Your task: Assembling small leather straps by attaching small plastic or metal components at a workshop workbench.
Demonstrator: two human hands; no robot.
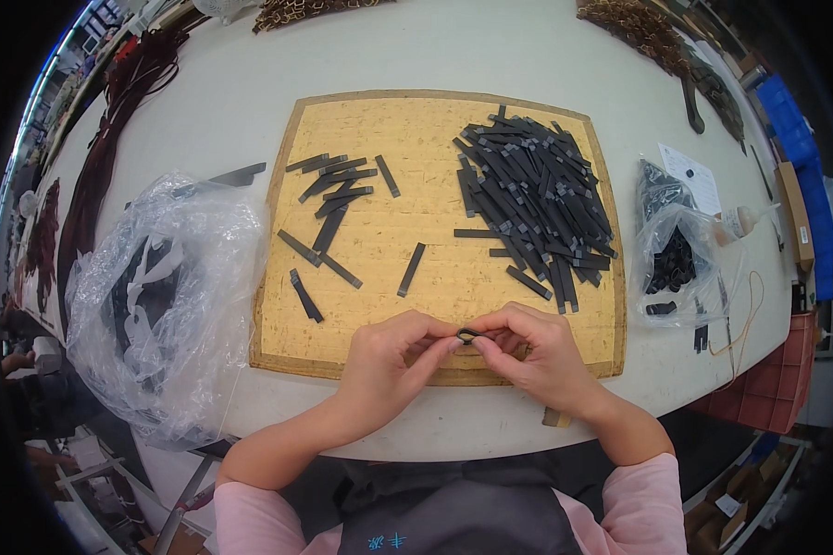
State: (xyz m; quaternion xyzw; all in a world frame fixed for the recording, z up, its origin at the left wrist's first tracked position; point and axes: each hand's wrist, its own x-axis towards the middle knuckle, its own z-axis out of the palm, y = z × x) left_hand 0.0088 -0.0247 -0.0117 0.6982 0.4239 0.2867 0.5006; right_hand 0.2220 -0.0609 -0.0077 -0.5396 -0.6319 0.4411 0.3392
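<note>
Bridging both hands [389, 356] [539, 359], a seemingly looped strip [469, 334]

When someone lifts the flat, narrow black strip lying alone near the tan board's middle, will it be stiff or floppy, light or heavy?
The lone strip is probably flexible: a similar black strip is bent into a loop between the left hand and right hand. It looks thin, so probably light; its flat shape should resist rolling.

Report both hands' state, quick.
Left hand: closed, pinching one side of a small black strip bent into a loop.
Right hand: closed, pinching the same strip's other side.
</note>
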